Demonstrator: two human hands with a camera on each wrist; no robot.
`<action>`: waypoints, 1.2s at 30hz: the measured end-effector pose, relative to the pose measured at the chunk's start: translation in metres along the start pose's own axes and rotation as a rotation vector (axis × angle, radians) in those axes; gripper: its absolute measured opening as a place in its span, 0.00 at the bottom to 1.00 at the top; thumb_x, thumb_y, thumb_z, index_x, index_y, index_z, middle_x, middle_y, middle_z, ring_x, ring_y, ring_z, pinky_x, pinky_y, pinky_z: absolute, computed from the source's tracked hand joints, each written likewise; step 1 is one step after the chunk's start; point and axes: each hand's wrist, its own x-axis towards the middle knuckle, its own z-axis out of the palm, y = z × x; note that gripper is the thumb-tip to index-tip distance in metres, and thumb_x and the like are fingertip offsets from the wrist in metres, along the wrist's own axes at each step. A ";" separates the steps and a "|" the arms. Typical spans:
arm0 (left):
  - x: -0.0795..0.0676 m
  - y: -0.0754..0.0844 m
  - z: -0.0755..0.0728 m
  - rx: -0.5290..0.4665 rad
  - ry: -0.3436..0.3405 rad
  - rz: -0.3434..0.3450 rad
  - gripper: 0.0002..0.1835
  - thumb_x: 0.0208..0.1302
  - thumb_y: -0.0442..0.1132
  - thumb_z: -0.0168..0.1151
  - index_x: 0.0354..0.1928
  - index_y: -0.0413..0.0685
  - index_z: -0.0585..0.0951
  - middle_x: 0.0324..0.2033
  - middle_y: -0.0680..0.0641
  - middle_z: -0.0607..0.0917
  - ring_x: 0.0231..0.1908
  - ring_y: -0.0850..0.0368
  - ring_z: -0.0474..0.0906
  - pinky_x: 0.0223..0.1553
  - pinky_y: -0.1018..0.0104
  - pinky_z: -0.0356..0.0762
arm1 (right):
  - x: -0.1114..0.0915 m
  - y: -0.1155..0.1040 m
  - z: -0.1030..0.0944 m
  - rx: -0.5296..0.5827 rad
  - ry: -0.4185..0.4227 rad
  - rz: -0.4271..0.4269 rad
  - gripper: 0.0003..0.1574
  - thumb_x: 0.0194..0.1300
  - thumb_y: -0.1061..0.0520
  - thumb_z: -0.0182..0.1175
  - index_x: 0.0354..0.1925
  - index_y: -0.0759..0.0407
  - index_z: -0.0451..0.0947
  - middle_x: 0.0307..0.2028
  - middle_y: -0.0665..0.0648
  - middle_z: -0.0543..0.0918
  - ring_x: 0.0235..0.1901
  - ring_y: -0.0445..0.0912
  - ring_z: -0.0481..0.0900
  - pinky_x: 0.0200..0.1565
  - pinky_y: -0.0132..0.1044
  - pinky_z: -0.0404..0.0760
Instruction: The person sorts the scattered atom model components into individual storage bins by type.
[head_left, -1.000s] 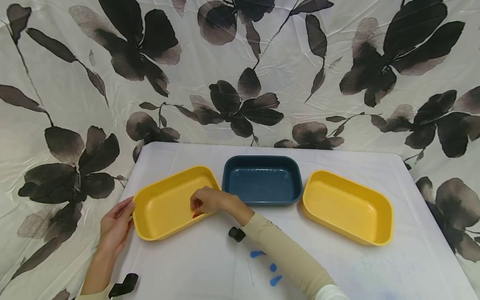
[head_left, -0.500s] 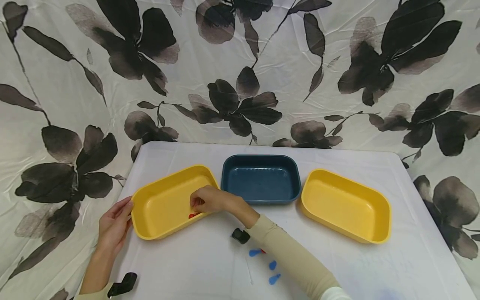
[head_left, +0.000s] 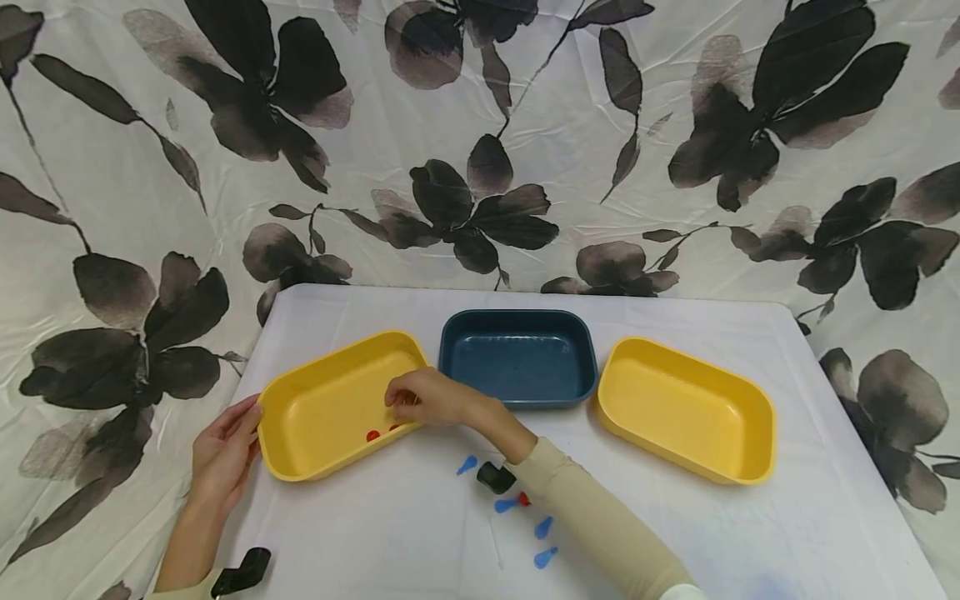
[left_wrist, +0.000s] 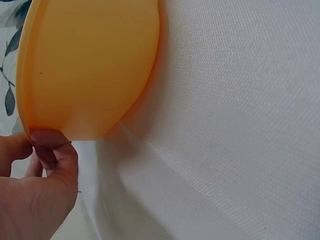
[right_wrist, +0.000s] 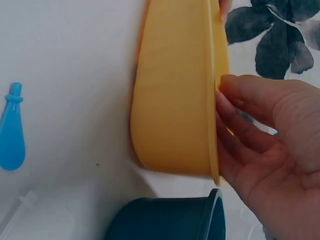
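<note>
My left hand (head_left: 223, 454) pinches the near-left end of the left yellow tray (head_left: 300, 408) between thumb and fingers; the left wrist view shows the yellow rim (left_wrist: 25, 100) in that grip. Inside this tray's right end, my right hand (head_left: 427, 396) hovers with bent fingers, and nothing shows between them. Just below the fingertips lie two small red pieces (head_left: 372, 436), one partly covered by the hand. In the right wrist view the fingers (right_wrist: 255, 130) reach over the tray wall (right_wrist: 172, 100), which hides part of the tips.
A dark blue tray (head_left: 517, 400) stands at the back middle, with another yellow tray (head_left: 686, 408) to its right. Several blue teardrop-shaped pieces (head_left: 543, 527) and a red piece (head_left: 523, 499) lie in front, beside the right sleeve (head_left: 600, 517). A thin clear stick (right_wrist: 15, 215) lies near them.
My right hand has drawn slightly right within the tray, uncovering red pieces where only a speck of red showed before. My left hand keeps its hold on the tray.
</note>
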 end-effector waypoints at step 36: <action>-0.003 0.001 0.001 0.051 0.007 -0.030 0.29 0.69 0.51 0.67 0.69 0.53 0.76 0.45 0.63 0.81 0.41 0.73 0.81 0.40 0.81 0.80 | -0.082 0.007 0.000 0.128 0.427 -0.065 0.10 0.69 0.65 0.66 0.47 0.68 0.82 0.41 0.56 0.85 0.40 0.43 0.82 0.48 0.40 0.85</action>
